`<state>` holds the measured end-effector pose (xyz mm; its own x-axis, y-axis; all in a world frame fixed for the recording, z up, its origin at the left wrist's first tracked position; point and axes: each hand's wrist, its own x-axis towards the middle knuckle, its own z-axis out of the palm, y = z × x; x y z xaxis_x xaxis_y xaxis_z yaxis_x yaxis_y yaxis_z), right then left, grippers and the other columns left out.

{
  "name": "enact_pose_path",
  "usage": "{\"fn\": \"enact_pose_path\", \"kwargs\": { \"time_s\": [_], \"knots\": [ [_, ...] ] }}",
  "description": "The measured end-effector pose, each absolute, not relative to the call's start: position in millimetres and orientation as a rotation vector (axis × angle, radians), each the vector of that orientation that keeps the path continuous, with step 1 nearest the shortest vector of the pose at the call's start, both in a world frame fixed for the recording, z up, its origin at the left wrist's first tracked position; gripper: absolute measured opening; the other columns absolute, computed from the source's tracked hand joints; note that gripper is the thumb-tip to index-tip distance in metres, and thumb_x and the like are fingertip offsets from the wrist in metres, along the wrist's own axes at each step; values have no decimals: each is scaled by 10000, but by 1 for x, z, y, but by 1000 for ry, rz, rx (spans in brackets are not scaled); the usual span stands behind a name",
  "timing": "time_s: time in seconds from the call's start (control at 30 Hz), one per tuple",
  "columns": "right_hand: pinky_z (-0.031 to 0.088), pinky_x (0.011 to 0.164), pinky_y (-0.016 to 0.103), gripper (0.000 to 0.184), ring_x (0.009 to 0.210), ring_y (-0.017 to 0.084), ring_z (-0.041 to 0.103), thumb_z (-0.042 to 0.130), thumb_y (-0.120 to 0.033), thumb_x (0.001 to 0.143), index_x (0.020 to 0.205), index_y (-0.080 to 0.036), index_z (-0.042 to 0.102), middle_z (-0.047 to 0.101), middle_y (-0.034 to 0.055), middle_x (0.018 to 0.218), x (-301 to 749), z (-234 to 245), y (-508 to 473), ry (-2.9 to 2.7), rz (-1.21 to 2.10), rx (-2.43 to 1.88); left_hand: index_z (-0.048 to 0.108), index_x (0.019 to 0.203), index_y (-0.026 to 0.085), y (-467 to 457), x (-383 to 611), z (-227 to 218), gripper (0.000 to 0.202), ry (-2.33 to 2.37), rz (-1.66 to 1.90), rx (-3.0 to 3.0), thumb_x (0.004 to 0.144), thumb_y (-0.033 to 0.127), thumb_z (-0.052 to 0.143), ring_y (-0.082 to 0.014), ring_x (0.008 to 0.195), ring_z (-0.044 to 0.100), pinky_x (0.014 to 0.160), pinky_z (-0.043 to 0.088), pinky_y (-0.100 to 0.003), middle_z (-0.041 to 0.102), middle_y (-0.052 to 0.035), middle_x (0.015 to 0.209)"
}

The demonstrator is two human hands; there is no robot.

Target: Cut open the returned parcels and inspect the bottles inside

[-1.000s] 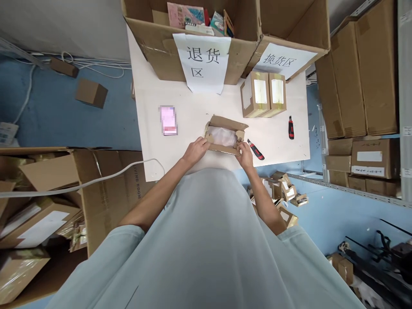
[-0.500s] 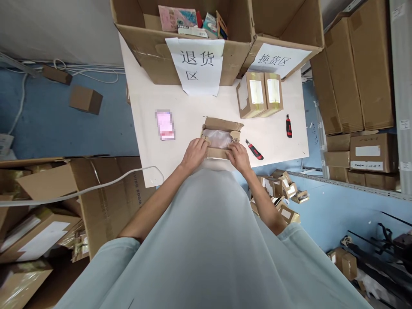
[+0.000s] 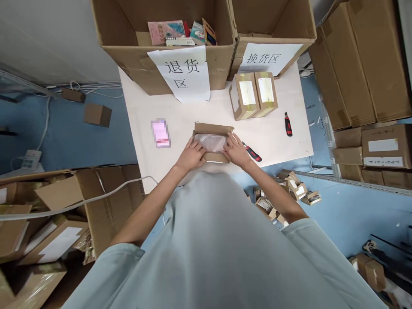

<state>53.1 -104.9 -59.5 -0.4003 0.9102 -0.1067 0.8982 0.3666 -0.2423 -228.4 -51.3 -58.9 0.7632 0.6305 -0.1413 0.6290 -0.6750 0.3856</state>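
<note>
A small open cardboard box (image 3: 212, 129) lies near the front edge of the white table (image 3: 193, 116), with a clear plastic-wrapped item (image 3: 210, 141) inside. My left hand (image 3: 190, 155) grips the box's left side, fingers curled over its edge. My right hand (image 3: 236, 150) grips the right side the same way, fingers reaching in at the plastic. A red and black utility knife (image 3: 252, 152) lies just right of my right hand.
Two sealed small boxes (image 3: 252, 94) stand behind. A second knife (image 3: 286, 124) lies at the right. A pink item (image 3: 160, 133) lies at the left. Two big labelled cartons (image 3: 167, 47) line the table's back. Boxes crowd the floor and shelves on both sides.
Both hands have moved from the box's near flap to its two sides, closing in on the plastic-wrapped item. The camera has tilted, shifting the scene down and left.
</note>
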Motion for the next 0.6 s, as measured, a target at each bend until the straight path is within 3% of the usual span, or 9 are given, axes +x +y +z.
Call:
{"fn": "enact_pose_path", "kwargs": {
  "time_s": [0.17, 0.33, 0.47, 0.6],
  "knots": [
    [327, 1405, 712, 342, 1631, 430, 477, 568, -363, 1146, 1259, -122, 784, 640, 275, 1597, 85, -57, -128, -2345, 471, -1897, 784, 1378, 158, -57, -260, -54, 452, 1197, 134, 2391, 1018, 312, 557, -433, 1568, 533, 1403, 304, -707, 730, -207, 1433],
    [473, 1301, 680, 479, 1528, 447, 578, 765, -478, 1064, 1393, -138, 692, 578, 290, 1668, 87, -76, -142, -2215, 647, -1968, 696, 1473, 114, -67, -256, -67, 499, 1276, 109, 2284, 1026, 291, 562, -432, 1492, 578, 1287, 488, -637, 684, -241, 1516],
    [483, 1305, 659, 721, 1598, 464, 525, 927, -419, 937, 1512, -132, 599, 508, 300, 1739, 77, -92, -146, -2141, 738, -1957, 645, 1504, 116, -85, -244, -72, 498, 1362, 171, 2241, 1033, 236, 536, -418, 1488, 593, 1274, 510, -617, 670, -246, 1542],
    [470, 1316, 653, 683, 1630, 463, 492, 897, -323, 947, 1536, -153, 595, 479, 290, 1763, 73, -101, -143, -2106, 796, -1936, 577, 1584, 133, -98, -234, -63, 539, 1488, 105, 2204, 1057, 228, 518, -405, 1431, 655, 1210, 566, -590, 692, -247, 1520]
  ]
}}
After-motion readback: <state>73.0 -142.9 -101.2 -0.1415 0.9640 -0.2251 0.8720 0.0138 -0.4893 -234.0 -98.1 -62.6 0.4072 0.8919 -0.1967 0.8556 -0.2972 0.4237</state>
